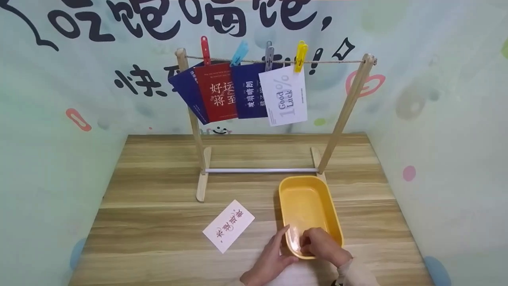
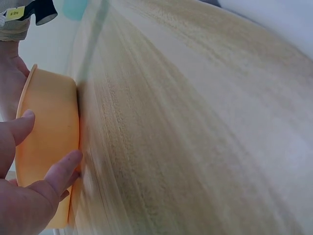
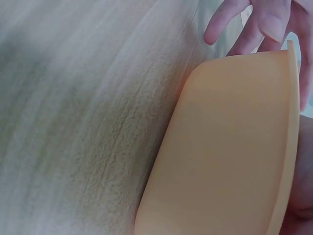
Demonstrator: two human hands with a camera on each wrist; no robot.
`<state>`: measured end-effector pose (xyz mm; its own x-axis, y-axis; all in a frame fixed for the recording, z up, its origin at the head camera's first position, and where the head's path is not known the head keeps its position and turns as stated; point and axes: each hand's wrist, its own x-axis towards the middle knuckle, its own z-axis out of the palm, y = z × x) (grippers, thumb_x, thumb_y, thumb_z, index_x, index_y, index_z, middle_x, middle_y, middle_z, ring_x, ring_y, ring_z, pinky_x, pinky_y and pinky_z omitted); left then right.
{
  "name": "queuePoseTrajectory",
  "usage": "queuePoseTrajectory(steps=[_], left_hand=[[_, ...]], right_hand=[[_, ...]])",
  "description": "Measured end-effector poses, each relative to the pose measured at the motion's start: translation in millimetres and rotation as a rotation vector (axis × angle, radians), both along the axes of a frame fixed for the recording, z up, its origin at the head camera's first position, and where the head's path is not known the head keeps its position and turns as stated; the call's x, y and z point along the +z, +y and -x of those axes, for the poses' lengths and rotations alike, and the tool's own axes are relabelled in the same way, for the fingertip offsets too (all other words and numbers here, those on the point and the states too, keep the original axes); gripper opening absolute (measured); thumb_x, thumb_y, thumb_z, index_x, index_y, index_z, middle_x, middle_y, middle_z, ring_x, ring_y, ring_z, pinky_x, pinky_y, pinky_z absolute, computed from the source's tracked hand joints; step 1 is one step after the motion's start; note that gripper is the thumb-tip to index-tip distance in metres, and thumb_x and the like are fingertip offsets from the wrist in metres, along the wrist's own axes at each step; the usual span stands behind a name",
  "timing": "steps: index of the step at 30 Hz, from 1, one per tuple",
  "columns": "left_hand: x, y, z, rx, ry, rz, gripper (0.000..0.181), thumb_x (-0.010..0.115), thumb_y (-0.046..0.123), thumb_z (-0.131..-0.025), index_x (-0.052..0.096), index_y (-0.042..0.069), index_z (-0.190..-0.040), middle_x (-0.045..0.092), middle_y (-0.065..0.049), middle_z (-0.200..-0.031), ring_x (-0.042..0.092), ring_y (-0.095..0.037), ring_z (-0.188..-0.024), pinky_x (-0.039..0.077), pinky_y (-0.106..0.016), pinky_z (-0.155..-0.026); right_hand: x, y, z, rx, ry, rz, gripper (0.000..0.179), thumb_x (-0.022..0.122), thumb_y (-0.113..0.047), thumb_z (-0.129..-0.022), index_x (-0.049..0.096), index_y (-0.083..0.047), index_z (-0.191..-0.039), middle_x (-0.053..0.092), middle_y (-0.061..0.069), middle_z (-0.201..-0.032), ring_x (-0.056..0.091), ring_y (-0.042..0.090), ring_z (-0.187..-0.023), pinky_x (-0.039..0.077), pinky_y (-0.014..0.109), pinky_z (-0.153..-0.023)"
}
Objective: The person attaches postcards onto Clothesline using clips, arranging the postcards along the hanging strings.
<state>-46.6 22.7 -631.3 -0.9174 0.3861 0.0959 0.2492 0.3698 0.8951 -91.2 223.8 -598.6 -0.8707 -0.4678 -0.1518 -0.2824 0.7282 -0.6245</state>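
Observation:
A yellow plastic tray [image 1: 303,202] lies on the wooden table. My left hand [image 1: 270,256] is at its near left corner, fingers fairly straight along the outside; in the left wrist view the fingers spread against the tray's wall [image 2: 49,122]. My right hand [image 1: 323,245] reaches down inside the near end, fingers bent toward the bottom. Whatever may be between those fingertips is hidden, and in the right wrist view the tray's side [image 3: 220,147] covers them. A white card [image 1: 228,226] with dark red characters lies flat, left of the tray.
Behind stands a wooden rack [image 1: 345,115] with a string [image 1: 333,62]. Cards hang there from a red clothespin [image 1: 205,51], a blue clothespin [image 1: 239,53], a grey clothespin [image 1: 269,55] and a yellow clothespin [image 1: 301,56]. The front card [image 1: 283,95] is white.

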Motion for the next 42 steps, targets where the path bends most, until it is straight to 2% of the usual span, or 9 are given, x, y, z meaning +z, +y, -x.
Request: queuePoseTrajectory(steps=[7,12,18,24,28,31,33,37,42], left_hand=[[-1.2,1.1,-0.5,0.005,-0.039,-0.007,0.087,0.078,0.020,-0.085,0.028,0.014,-0.156,0.048,-0.022,-0.148,0.050,-0.036,-0.134,0.047,-0.043,-0.112],[-1.9,0.7,-0.5,0.009,-0.017,-0.002,0.086,0.078,0.024,-0.085,0.029,0.014,-0.154,0.049,-0.021,-0.147,0.051,-0.036,-0.134,0.046,-0.042,-0.112],[-1.3,0.3,0.6,0.010,-0.038,-0.013,0.086,0.079,0.023,-0.084,0.030,0.015,-0.154,0.048,-0.021,-0.149,0.049,-0.035,-0.137,0.044,-0.043,-0.114],[-1.6,-1.5,-0.3,-0.002,-0.026,-0.025,0.086,0.078,0.026,-0.085,0.029,0.014,-0.154,0.046,-0.021,-0.150,0.047,-0.037,-0.138,0.044,-0.044,-0.114],[-2.1,-1.2,-0.4,-0.014,-0.018,-0.026,0.085,0.076,0.029,-0.086,0.028,0.014,-0.155,0.045,-0.021,-0.151,0.047,-0.037,-0.138,0.044,-0.043,-0.114],[-2.1,-1.3,-0.3,-0.016,-0.030,-0.037,0.085,0.076,0.028,-0.086,0.027,0.014,-0.155,0.044,-0.022,-0.151,0.047,-0.038,-0.138,0.045,-0.043,-0.114],[-1.8,-1.3,-0.4,-0.013,-0.040,-0.042,0.085,0.076,0.026,-0.086,0.028,0.014,-0.155,0.045,-0.022,-0.151,0.048,-0.038,-0.137,0.046,-0.042,-0.113],[-1.5,0.2,-1.2,-0.009,-0.052,-0.039,0.085,0.077,0.019,-0.086,0.028,0.013,-0.155,0.046,-0.022,-0.150,0.049,-0.037,-0.136,0.047,-0.040,-0.111],[-1.7,2.4,-1.6,0.001,-0.084,-0.019,0.086,0.076,0.016,-0.086,0.027,0.014,-0.156,0.046,-0.021,-0.150,0.048,-0.036,-0.137,0.045,-0.042,-0.113]], right_hand=[[-1.0,1,-0.9,-0.011,0.012,0.016,0.014,0.076,0.002,-0.078,0.068,-0.008,-0.072,0.066,0.001,-0.069,0.048,0.001,-0.063,0.042,0.018,-0.057],[-3.0,3,0.1,0.019,0.001,0.052,0.012,0.077,-0.001,-0.080,0.069,-0.009,-0.075,0.067,-0.001,-0.071,0.050,0.001,-0.066,0.043,0.017,-0.060],[0.3,6,2.4,0.076,-0.111,0.108,0.013,0.077,-0.013,-0.087,0.075,-0.006,-0.076,0.068,0.000,-0.067,0.048,-0.003,-0.060,0.043,0.013,-0.055],[10.8,11,6.5,0.145,-0.239,0.088,0.024,0.074,-0.027,-0.091,0.077,-0.008,-0.077,0.061,-0.007,-0.061,0.043,-0.004,-0.055,0.035,0.012,-0.053],[16.8,15,10.6,0.187,-0.327,0.072,0.033,0.070,-0.031,-0.094,0.076,-0.004,-0.075,0.050,-0.013,-0.057,0.037,-0.004,-0.051,0.027,0.013,-0.049],[20.9,18,13.5,0.225,-0.368,0.059,0.034,0.069,-0.031,-0.094,0.075,-0.003,-0.075,0.050,-0.012,-0.056,0.035,-0.004,-0.050,0.025,0.013,-0.049],[22.9,20,14.9,0.260,-0.382,0.051,0.029,0.069,-0.028,-0.094,0.077,-0.005,-0.079,0.059,-0.010,-0.059,0.040,-0.004,-0.052,0.030,0.012,-0.050],[24.9,23,16.3,0.310,-0.396,0.052,0.016,0.069,-0.021,-0.094,0.080,-0.009,-0.096,0.075,0.002,-0.077,0.050,-0.005,-0.062,0.042,0.010,-0.059],[23.6,22,18.1,0.268,-0.446,0.109,0.017,0.072,-0.014,-0.091,0.078,-0.004,-0.103,0.077,0.011,-0.087,0.056,-0.001,-0.069,0.047,0.011,-0.066]])
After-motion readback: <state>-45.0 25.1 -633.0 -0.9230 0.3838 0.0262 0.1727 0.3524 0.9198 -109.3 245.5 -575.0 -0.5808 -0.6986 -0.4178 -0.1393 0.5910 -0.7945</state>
